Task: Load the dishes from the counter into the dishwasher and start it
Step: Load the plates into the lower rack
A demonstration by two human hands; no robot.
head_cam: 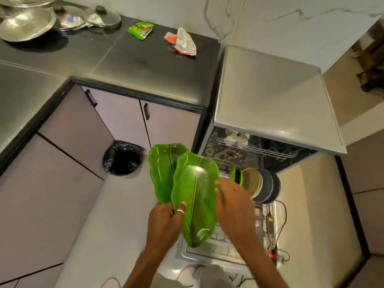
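The left hand (166, 217) is closed around the lower ends of two green plates shaped like leaves. Its ringed thumb lies across the left edge of the front leaf plate (195, 196), and the rear leaf plate (161, 169) fans up and away to the far left of that hand. Both plates are held upright in the air, above the floor and the near corner of the pulled-out lower rack (218, 246). The right hand (232, 200) is at the right rim of the front leaf plate with a fingertip on the edge; it is blurred, so I cannot tell whether it grips or only touches. Just beyond the right hand, a green plate (236, 175), pale plates (252, 181) and dark plates (268, 188) stand on edge in the rack. Further out from it is the open dishwasher (276, 96), with cups (234, 138) in its upper basket. Ahead and left of the left hand stands a bin (122, 159) with a black liner. Far beyond both hands, the dark desk (145, 65) carries steel dishes (27, 23), glass lids (104, 16), a green packet (140, 29) and an orange wrapper (182, 41).
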